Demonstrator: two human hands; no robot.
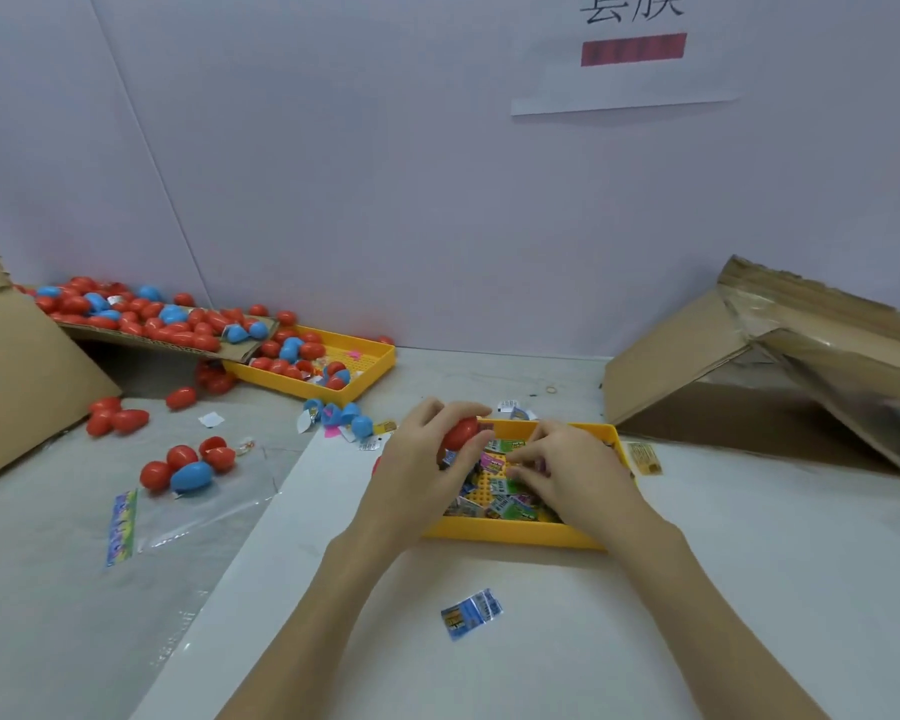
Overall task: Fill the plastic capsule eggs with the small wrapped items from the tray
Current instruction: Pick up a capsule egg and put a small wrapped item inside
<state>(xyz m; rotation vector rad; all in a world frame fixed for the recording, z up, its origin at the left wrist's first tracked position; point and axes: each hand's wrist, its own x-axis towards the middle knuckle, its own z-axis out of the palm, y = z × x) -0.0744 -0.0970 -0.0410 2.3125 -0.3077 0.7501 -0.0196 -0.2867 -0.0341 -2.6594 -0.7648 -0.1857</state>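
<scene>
Your left hand (427, 449) grips a red capsule egg (461, 432) just above the near yellow tray's (515, 532) far-left corner, fingers curled round it; your right hand (567, 467) reaches down into the tray with its fingertips among the small wrapped items (505, 498), and whether they already pinch one you cannot tell from here. The packets lie loose and overlapping, so you may lift two at once or drag one over the rim. If the egg is not opened wide enough, a packet could catch on its edge and drop. One stray blue packet (471, 613) already lies on the table between your forearms. To your left sit loose eggs (188, 467) on a clear bag, and beyond them a second yellow tray (370, 366) and a heap of eggs (141, 314) on cardboard; a tipped cardboard box (739, 366) crowds the right side, near your tray
</scene>
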